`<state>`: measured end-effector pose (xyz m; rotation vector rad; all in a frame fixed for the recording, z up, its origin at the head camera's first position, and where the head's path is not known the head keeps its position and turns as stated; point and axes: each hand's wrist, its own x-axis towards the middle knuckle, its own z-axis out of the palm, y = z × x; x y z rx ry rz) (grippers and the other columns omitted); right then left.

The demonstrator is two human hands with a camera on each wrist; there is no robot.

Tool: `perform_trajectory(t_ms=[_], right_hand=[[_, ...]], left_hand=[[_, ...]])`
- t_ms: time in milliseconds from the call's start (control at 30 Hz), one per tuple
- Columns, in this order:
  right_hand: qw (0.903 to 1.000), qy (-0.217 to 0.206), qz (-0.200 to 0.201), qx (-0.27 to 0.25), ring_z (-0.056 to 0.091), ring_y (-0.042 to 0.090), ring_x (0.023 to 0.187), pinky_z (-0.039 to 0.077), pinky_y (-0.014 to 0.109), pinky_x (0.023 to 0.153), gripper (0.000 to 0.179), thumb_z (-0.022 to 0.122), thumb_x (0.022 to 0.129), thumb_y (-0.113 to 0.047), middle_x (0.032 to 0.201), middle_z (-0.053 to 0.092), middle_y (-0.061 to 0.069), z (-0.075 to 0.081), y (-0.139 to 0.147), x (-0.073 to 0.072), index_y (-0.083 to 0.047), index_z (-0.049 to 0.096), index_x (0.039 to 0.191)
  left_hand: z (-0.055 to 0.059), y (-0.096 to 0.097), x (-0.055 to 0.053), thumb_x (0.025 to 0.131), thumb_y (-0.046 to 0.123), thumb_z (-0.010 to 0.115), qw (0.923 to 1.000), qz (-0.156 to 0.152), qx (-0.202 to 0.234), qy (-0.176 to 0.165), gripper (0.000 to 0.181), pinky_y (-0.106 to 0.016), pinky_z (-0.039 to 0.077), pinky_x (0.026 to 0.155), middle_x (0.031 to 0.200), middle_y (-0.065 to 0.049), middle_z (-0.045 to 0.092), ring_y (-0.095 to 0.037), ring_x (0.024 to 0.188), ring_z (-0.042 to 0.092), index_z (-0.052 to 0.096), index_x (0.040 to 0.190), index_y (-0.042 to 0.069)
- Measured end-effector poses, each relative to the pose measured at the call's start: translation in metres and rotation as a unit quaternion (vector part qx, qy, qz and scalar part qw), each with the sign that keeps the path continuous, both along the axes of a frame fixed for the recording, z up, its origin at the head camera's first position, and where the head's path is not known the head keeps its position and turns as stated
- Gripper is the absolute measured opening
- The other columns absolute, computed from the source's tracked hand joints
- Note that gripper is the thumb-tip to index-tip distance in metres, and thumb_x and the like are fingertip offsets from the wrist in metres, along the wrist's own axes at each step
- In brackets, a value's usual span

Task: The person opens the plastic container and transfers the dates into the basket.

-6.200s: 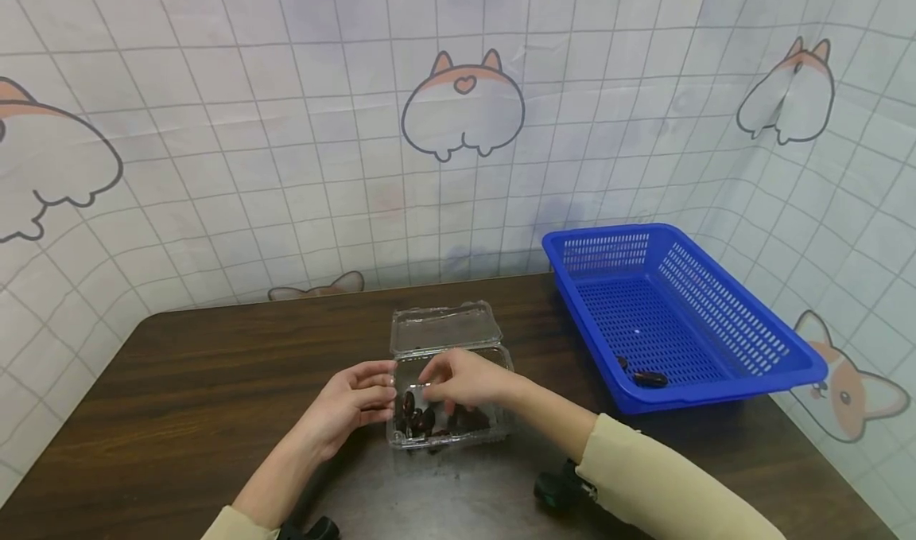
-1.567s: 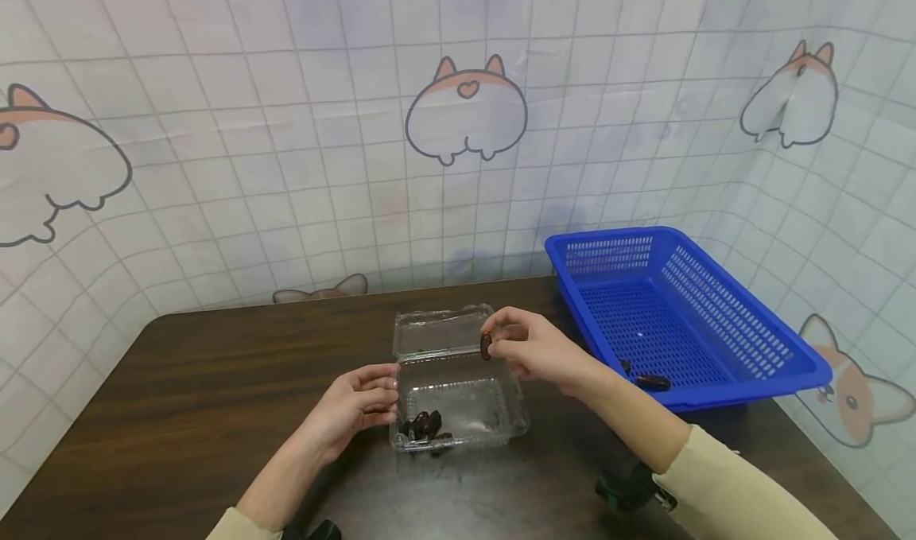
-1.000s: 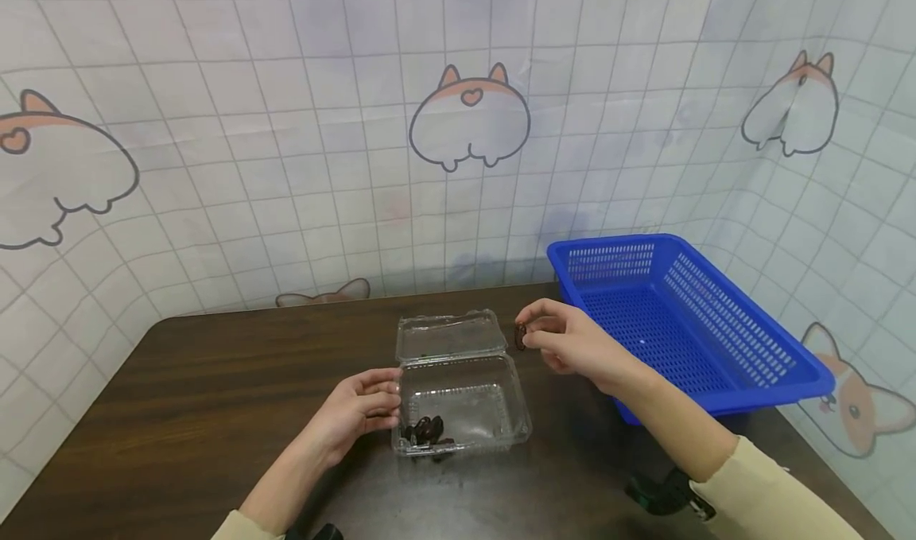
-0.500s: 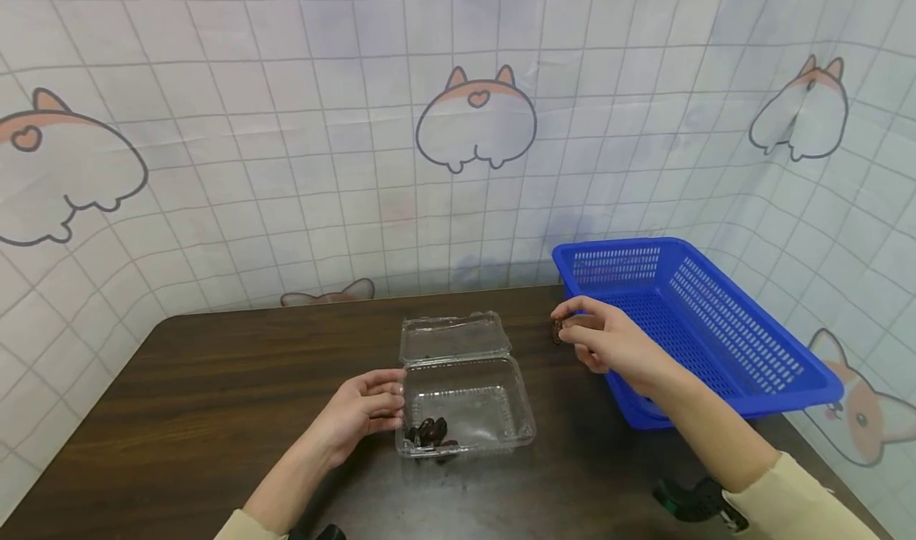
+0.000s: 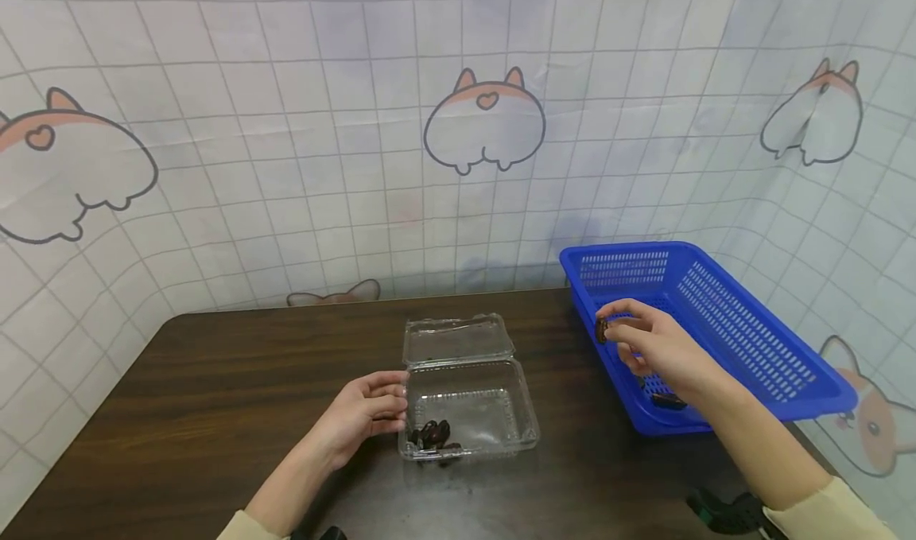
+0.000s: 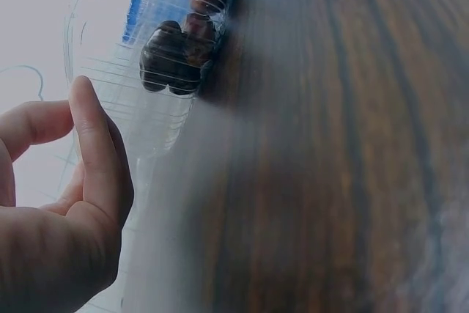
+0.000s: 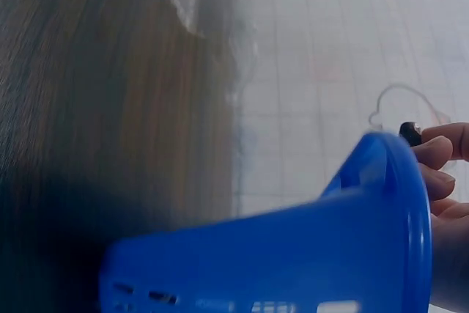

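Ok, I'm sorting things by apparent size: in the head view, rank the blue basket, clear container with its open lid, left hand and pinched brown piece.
1. Blue basket
2. Clear container
3. Left hand
4. Pinched brown piece, clearly smallest

The left hand (image 5: 368,409) reaches forward, fingers loosely apart and gently bent, the bare forearm (image 5: 289,476) sloping back behind it to a pale sleeve (image 5: 246,526). Well apart, I see the right hand (image 5: 654,347) raised, fingertips pinched, other fingers tucked below, its forearm (image 5: 758,437) slanting back to a matching cuff (image 5: 823,516).
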<state>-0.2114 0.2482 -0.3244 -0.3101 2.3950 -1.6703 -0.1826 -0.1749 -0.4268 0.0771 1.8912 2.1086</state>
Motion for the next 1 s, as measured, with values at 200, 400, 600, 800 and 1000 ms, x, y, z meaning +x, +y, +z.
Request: perform_trajectory(t_ms=[200,400,600,800,1000], right_hand=[[0.9998,-0.004,-0.018,0.001,0.042,0.015,0.06,0.035,0.028,0.049,0.038,0.057,0.106,-0.023,0.091,0.048,0.011,-0.002,0.016,0.002,-0.004,0.047,0.137],[0.9993,-0.008,-0.033,0.014,0.043,0.014,0.059,0.034,0.029,0.048,0.036,0.056,0.107,-0.024,0.08,0.049,0.007,-0.006,0.03,0.004,-0.004,0.048,0.136],[0.9987,-0.01,-0.031,0.039,0.041,0.014,0.057,0.035,0.031,0.048,0.037,0.055,0.107,-0.023,0.072,0.046,0.005,-0.01,0.04,0.005,-0.001,0.047,0.137],[0.9984,-0.009,-0.023,0.051,0.038,0.014,0.054,0.031,0.033,0.046,0.038,0.056,0.106,-0.02,0.071,0.045,0.006,-0.013,0.045,0.005,0.0,0.047,0.137],[0.9975,-0.003,-0.026,0.065,0.038,0.014,0.054,0.032,0.034,0.046,0.037,0.055,0.106,-0.019,0.072,0.045,0.007,-0.015,0.051,0.007,0.0,0.048,0.137]], left_hand=[[0.0,-0.001,0.0,0.096,-0.004,0.062,1.0,-0.002,0.002,0.007,0.055,-0.029,0.06,0.075,0.106,-0.011,0.061,-0.015,0.079,0.064,0.041,0.145,-0.014],[0.0,-0.002,-0.001,0.096,-0.003,0.062,1.0,-0.004,0.0,0.006,0.055,-0.029,0.06,0.075,0.106,-0.01,0.06,-0.015,0.079,0.064,0.041,0.146,-0.013],[0.0,-0.001,-0.001,0.095,-0.004,0.062,1.0,0.001,0.004,0.002,0.055,-0.029,0.06,0.074,0.106,-0.01,0.061,-0.015,0.079,0.064,0.041,0.145,-0.013],[-0.002,-0.003,0.0,0.095,-0.003,0.063,1.0,0.007,-0.001,0.001,0.055,-0.03,0.061,0.075,0.106,-0.011,0.061,-0.016,0.08,0.064,0.042,0.145,-0.013],[-0.002,-0.003,-0.001,0.095,-0.003,0.064,1.0,0.002,-0.001,0.004,0.055,-0.03,0.061,0.075,0.106,-0.011,0.061,-0.016,0.08,0.064,0.042,0.145,-0.013]])
